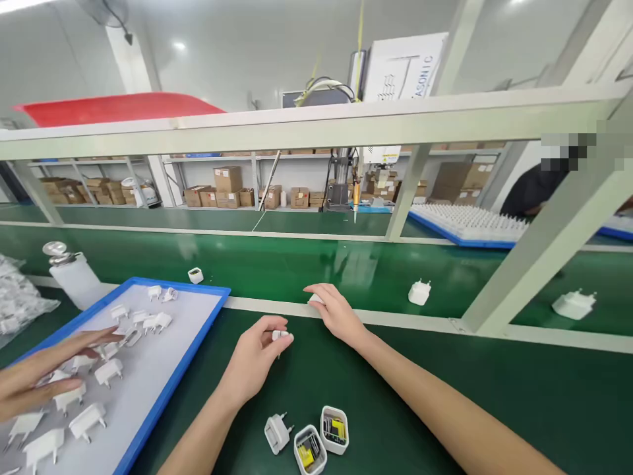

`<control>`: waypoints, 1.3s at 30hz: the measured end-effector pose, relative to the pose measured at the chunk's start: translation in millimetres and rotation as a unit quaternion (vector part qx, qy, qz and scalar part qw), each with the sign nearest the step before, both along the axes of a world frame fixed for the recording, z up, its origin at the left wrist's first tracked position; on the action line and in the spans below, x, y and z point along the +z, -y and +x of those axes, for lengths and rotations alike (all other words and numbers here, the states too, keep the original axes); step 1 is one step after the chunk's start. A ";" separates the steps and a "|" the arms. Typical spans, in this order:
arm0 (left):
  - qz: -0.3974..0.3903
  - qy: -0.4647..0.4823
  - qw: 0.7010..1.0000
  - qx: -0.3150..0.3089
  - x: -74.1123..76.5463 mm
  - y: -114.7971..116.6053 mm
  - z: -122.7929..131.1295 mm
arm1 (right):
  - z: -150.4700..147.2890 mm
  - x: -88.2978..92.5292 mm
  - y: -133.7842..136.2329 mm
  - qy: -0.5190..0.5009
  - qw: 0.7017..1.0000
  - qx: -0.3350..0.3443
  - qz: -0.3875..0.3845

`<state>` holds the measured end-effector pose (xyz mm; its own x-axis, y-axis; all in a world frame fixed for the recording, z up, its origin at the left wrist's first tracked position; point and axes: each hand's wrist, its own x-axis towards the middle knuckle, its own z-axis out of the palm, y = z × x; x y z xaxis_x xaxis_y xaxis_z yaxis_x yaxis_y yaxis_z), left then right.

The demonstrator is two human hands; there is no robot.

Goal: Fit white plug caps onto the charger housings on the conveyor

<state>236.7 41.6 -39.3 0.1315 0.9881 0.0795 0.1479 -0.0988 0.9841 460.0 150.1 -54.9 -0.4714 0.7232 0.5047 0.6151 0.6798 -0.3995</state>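
My left hand point(250, 359) is closed over the green bench, its thumb and fingertips pinching a small white plug piece point(279, 334) with a pin pointing down. Over the edge of the green belt, my right hand point(340, 315) grips a white charger part point(316, 300), mostly hidden behind the fingers. Below my hands lie two open charger housings, one housing point(334, 430) beside the other housing point(310, 450), with yellow and black components inside. A two-pin plug cap point(277, 433) rests just left of them.
A co-worker's hand point(54, 379) reaches over several plug caps in a blue-rimmed tray point(173, 389) at left. White chargers sit on the belt, one charger point(419, 292) near a slanted post point(554, 231). A pump bottle point(74, 277) stands behind the tray.
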 end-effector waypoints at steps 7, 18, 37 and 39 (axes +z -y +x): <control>0.007 0.089 0.993 0.078 -17.2 -24.8 51.7 | 44.4 -1.6 94.8 0.128 0.985 0.094 0.069; -0.017 0.128 0.989 -0.075 -22.6 -13.1 51.4 | 33.6 2.7 100.6 0.018 0.992 0.091 0.085; 0.058 -0.284 0.952 -0.099 -17.6 -2.4 83.9 | 32.3 -8.3 86.6 -0.473 0.801 -0.057 -0.361; 0.062 -0.276 0.953 -0.107 -18.5 -3.2 84.8 | 26.7 -7.7 91.1 -0.504 0.774 -0.044 -0.380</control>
